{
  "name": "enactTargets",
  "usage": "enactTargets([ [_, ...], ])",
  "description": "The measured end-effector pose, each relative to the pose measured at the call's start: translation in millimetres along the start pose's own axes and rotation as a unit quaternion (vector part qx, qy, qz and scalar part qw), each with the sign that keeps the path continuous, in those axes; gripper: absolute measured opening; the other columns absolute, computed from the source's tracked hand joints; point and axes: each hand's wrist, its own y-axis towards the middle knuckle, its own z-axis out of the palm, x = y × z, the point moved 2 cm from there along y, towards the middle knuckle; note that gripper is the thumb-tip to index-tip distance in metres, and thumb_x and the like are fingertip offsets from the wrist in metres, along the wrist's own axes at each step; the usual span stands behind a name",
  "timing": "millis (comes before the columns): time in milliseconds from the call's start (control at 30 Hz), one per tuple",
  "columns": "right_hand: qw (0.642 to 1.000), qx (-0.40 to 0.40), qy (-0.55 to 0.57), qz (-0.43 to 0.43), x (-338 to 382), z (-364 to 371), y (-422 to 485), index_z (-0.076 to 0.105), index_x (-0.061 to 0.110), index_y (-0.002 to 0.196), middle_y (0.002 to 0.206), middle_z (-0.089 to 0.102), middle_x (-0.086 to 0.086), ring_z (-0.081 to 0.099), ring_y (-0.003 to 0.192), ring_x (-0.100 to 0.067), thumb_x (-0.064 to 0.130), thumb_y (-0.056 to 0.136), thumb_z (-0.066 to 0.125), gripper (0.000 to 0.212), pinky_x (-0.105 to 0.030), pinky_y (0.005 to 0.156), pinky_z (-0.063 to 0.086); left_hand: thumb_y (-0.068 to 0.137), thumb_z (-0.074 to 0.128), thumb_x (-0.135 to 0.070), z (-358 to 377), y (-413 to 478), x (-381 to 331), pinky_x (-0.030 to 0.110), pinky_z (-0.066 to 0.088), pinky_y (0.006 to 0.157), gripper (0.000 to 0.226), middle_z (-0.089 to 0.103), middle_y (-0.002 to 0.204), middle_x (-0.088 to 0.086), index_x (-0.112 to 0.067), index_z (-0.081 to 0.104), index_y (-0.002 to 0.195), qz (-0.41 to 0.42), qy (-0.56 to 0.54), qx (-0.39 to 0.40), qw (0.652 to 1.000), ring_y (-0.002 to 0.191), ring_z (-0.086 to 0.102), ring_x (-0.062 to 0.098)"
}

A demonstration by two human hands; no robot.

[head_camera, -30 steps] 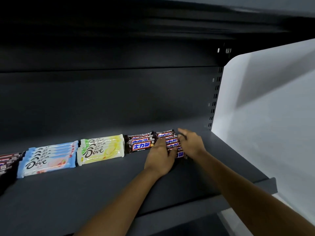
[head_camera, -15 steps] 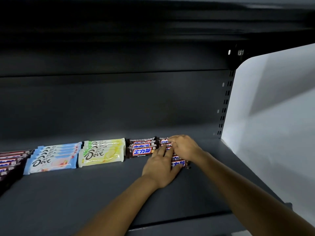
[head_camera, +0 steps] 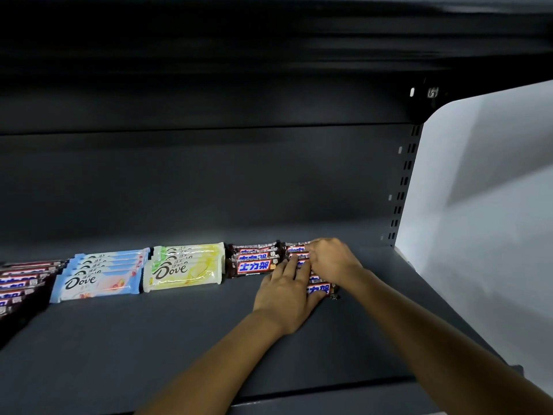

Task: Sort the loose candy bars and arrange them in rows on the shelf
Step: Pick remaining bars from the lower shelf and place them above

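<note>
Nearest is the front lip (head_camera: 299,398) of the shelf (head_camera: 149,339). It's dark grey painted metal with a matte, flat, smooth deck.

Left hand (head_camera: 287,298) lies palm-down on the rightmost row of brown bars (head_camera: 318,290). Its fingers (head_camera: 288,269) are straight and together, pressing and gripping nothing. I read this as pinning the front bars so the row can't skate on the slick deck while the other hand works.

Right hand (head_camera: 335,260) sits just behind, over the back of the same row, knuckles up and fingers curled down onto the wrappers. The tips are hidden, so I cannot tell whether it pinches a bar or only nudges one.

The row is shingled, each bar overlapping the next with labels up. I assume that's so the front one reads. The bars are slim oblongs in glossy film with crimped ends, so they're slippery and likely to fan out if pushed unevenly.

- **Just left:** second brown row (head_camera: 254,265), same wrapper, shorter.
- **Further left:** yellow Dove stack (head_camera: 184,269), then blue Dove stack (head_camera: 98,283). These are wider flat packs in shiny film, shingled the same way.
- **Far left:** more brown bars (head_camera: 18,283), cut off by the frame.

Everything is grouped by type and set toward the rear. My call is that this last row is being squared up and the task is close to done. I see no loose bars.

Behind is the back panel (head_camera: 209,175), dark plain sheet. To the right are the slotted upright (head_camera: 404,181) and the white side panel (head_camera: 478,220).
</note>
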Motion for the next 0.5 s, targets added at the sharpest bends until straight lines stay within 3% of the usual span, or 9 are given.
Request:
enactTargets([
  [200,0.997,-0.070,0.033,0.001,1.6,-9.3,-12.5,0.062,0.011,0.117,0.119,0.061,-0.006,0.054,0.108,-0.024,0.017,0.094,0.043,0.031,-0.032,0.091,0.044,0.094,0.025,-0.060,-3.8,0.8,-1.0,0.041,0.010,0.116,0.070,0.003,0.159,0.003,-0.024,0.004,0.151,-0.009,0.001,0.003,1.000,0.145,0.001,0.023],
  [500,0.993,-0.071,0.072,0.056,16.1,-25.3,-53.5,0.061,0.016,0.120,0.119,0.062,-0.007,0.057,0.106,-0.026,0.019,0.092,0.048,0.031,-0.032,0.089,0.045,0.095,0.035,-0.050,-31.6,-27.8,8.4,0.037,0.015,0.117,0.065,0.016,0.156,0.006,-0.020,0.014,0.149,-0.009,-0.070,-0.120,0.990,0.144,0.009,0.021],
])
